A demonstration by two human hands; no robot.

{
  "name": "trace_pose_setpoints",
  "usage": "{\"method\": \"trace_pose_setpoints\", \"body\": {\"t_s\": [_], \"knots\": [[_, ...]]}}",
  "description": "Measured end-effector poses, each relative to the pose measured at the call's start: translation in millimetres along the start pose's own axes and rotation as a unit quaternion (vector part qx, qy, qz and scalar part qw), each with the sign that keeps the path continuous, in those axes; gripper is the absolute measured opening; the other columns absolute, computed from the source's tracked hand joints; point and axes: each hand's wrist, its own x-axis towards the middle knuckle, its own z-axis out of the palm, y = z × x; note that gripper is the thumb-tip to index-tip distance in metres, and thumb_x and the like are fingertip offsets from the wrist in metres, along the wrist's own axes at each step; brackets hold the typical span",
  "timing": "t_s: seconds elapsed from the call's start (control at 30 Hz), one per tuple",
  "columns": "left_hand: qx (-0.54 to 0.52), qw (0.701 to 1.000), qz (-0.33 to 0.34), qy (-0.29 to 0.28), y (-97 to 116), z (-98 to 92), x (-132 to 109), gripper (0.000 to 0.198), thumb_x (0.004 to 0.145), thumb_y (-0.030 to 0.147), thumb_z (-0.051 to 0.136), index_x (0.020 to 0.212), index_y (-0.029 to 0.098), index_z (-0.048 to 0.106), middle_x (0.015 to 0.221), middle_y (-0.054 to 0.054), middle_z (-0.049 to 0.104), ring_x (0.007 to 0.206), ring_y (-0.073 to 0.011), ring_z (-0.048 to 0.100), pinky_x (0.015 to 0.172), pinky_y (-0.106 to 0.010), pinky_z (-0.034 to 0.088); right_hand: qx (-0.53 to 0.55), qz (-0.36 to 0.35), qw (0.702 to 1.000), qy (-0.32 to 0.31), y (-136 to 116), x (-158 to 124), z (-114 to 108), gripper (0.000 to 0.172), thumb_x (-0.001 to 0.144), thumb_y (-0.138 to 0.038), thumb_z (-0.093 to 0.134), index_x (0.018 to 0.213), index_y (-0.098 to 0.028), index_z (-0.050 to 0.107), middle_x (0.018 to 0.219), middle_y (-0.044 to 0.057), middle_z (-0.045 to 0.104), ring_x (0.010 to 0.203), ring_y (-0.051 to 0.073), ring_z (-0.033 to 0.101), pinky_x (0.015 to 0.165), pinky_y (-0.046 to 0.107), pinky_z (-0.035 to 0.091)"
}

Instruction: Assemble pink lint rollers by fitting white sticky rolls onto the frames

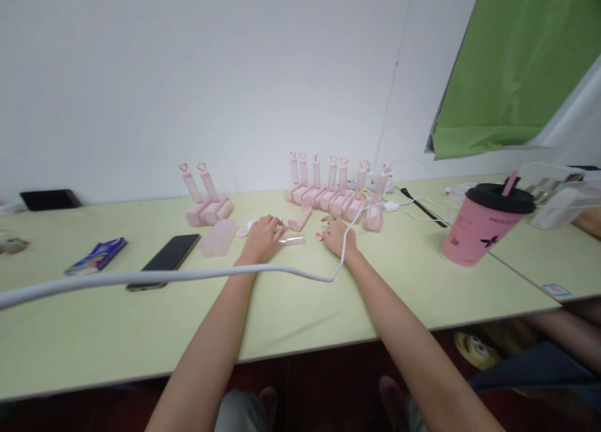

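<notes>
My left hand [263, 236] rests low over the table, fingers curled and pinched around something too small to make out. Beside its fingertips lies a clear tube [292, 240]. A pink L-shaped part [304, 216] lies just beyond, between both hands. My right hand [335, 234] has its fingers bent and apart, with a small round pink piece [319, 236] by its thumb. A flat pink disc [241, 233] and a translucent pink sheet or bag [218, 238] lie left of my left hand.
Several pink tube-topped units with heart loops [332, 197] stand in a row behind; two similar units [209, 210] stand left. A white cable [291, 269] crosses in front. Around are a phone [171, 255], a blue packet [97, 256] and a pink cup [481, 228]. Another person's legs show at right.
</notes>
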Motion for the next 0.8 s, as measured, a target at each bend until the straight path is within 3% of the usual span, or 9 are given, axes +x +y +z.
{"method": "trace_pose_setpoints", "body": {"t_s": [0.13,0.23,0.33,0.43,0.5,0.57,0.7,0.8], "knots": [[0.028,0.987,-0.117,0.102,-25.0,-8.4,-4.5,0.037,0.092,0.033,0.026,0.081,0.017,0.057,0.083,-0.008,0.058,0.083,-0.0200,0.051,0.075,-0.032,0.035,0.032,0.078,0.993,0.083,6.8,2.6,-4.7,0.036,0.083,-0.013,0.033,0.110,-0.021,0.056,0.115,0.007,0.054,0.100,0.019,0.052,0.082,0.028,0.039],[0.017,0.969,-0.197,0.151,-41.4,-9.7,-9.5,0.039,0.090,0.031,0.026,0.074,0.016,0.058,0.075,-0.006,0.058,0.076,-0.0188,0.051,0.071,-0.031,0.034,0.047,0.100,0.989,0.095,11.1,4.3,-5.9,0.036,0.081,-0.011,0.032,0.101,-0.021,0.060,0.110,0.006,0.057,0.100,0.019,0.052,0.083,0.028,0.038],[0.004,0.952,-0.247,0.179,-51.0,-9.7,-11.3,0.041,0.090,0.032,0.025,0.071,0.016,0.058,0.072,-0.005,0.058,0.072,-0.0180,0.051,0.070,-0.030,0.035,0.054,0.054,0.995,0.071,15.9,8.3,-3.8,0.035,0.078,-0.011,0.037,0.102,-0.022,0.061,0.111,0.004,0.057,0.103,0.019,0.050,0.086,0.028,0.037],[-0.030,0.955,-0.228,0.188,-49.4,-11.0,-7.6,0.037,0.089,0.036,0.030,0.073,0.016,0.057,0.074,-0.005,0.058,0.073,-0.0173,0.051,0.073,-0.030,0.036,0.045,-0.034,0.998,-0.011,19.7,12.4,0.9,0.039,0.078,-0.021,0.047,0.116,-0.025,0.056,0.121,0.003,0.053,0.111,0.019,0.046,0.090,0.030,0.034],[-0.068,0.968,-0.169,0.174,-41.4,-10.3,-2.8,0.032,0.085,0.042,0.039,0.078,0.016,0.057,0.079,-0.005,0.059,0.080,-0.0175,0.052,0.078,-0.030,0.037,0.031,-0.077,0.994,-0.066,20.4,13.2,4.6,0.043,0.079,-0.030,0.051,0.123,-0.028,0.051,0.124,0.003,0.051,0.113,0.020,0.044,0.092,0.033,0.032],[-0.109,0.979,-0.103,0.137,-29.6,-5.8,1.9,0.033,0.079,0.048,0.049,0.086,0.017,0.057,0.089,-0.005,0.059,0.089,-0.0188,0.051,0.084,-0.031,0.038,0.014,-0.110,0.990,-0.090,19.7,12.4,8.0,0.036,0.083,-0.034,0.048,0.118,-0.029,0.054,0.121,0.002,0.054,0.111,0.020,0.045,0.091,0.034,0.031],[-0.175,0.984,0.003,-0.024,-7.3,11.4,3.8,0.046,0.066,0.053,0.063,0.094,0.018,0.060,0.100,-0.007,0.057,0.096,-0.0215,0.051,0.087,-0.034,0.039,-0.013,-0.167,0.984,-0.058,15.6,9.9,12.4,0.023,0.088,-0.030,0.044,0.103,-0.023,0.061,0.108,0.004,0.060,0.103,0.018,0.049,0.089,0.033,0.030],[-0.180,0.976,0.059,-0.106,0.9,18.6,0.3,0.040,0.069,0.051,0.061,0.089,0.017,0.061,0.098,-0.007,0.058,0.093,-0.0217,0.053,0.085,-0.034,0.040,-0.015,-0.205,0.978,-0.042,9.8,7.8,13.1,0.020,0.088,-0.024,0.046,0.102,-0.017,0.058,0.104,0.006,0.059,0.099,0.017,0.050,0.085,0.029,0.033]]}}
